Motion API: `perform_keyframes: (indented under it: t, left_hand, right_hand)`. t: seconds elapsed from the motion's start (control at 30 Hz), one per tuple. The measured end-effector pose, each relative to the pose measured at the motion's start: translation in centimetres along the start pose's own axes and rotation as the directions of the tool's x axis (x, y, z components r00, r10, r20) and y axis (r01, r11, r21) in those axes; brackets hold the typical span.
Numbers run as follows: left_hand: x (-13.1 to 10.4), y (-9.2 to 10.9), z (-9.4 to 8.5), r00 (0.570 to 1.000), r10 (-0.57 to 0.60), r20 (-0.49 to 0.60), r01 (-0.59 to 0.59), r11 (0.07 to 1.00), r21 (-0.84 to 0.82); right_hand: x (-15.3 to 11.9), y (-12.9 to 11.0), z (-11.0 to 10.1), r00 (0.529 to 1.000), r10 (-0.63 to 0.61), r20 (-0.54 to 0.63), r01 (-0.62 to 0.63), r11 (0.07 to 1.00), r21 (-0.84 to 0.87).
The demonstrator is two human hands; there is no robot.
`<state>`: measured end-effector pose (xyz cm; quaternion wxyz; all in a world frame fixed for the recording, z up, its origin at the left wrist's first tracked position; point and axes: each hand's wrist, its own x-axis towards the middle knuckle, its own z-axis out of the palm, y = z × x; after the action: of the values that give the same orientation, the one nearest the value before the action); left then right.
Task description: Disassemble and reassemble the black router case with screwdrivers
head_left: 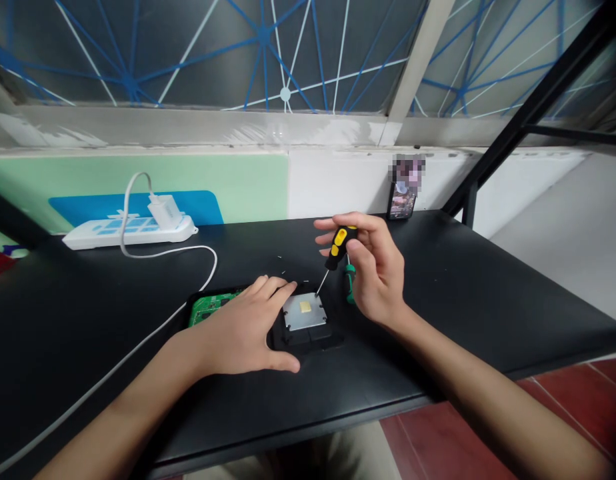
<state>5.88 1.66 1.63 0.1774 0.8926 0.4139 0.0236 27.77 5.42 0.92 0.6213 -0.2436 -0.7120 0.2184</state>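
Note:
My right hand (375, 263) grips a black and yellow screwdriver (341, 243), its shaft slanting down to the left. The tip meets the upper right corner of a silver metal plate (294, 312) bearing a pale yellow square pad (305, 307). That plate sits in a black housing (308, 339). Across the housing's middle lies my left hand (245, 327), fingers stretched out and thumb spread. Left of it shows a green circuit board (208, 307), partly covered by the hand. A second screwdriver with a green handle (350, 285) lies behind my right hand, partly hidden.
A white power strip (133, 230) with a plugged-in charger (165, 212) stands at the back left; its white cable (153, 332) runs across the black table (468, 300). A phone (403, 197) leans on the back wall. Several tiny screws (283, 272) lie behind the housing.

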Motion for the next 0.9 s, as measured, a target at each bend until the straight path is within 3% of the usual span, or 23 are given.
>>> perform_keyframes:
  t: [0.33,0.7,0.9]
  left_hand:
    - [0.01,-0.21,0.06,0.999,0.021,-0.028,-0.022,0.999,-0.034]
    - [-0.08,-0.02,-0.1,1.0,-0.018,0.017,0.018,1.0,-0.004]
    - [-0.03,-0.11,-0.03,1.0,0.013,-0.016,-0.014,1.0,-0.02]
  right_hand:
    - [0.53,0.19,0.01,0.992,-0.097,-0.085,0.082,0.982,-0.17]
    - [0.71,-0.24,0.08,0.992,-0.075,-0.102,0.058,0.986,-0.159]
    - [0.4,-0.29,-0.03,0.997,-0.022,-0.07,0.014,0.994,-0.109]
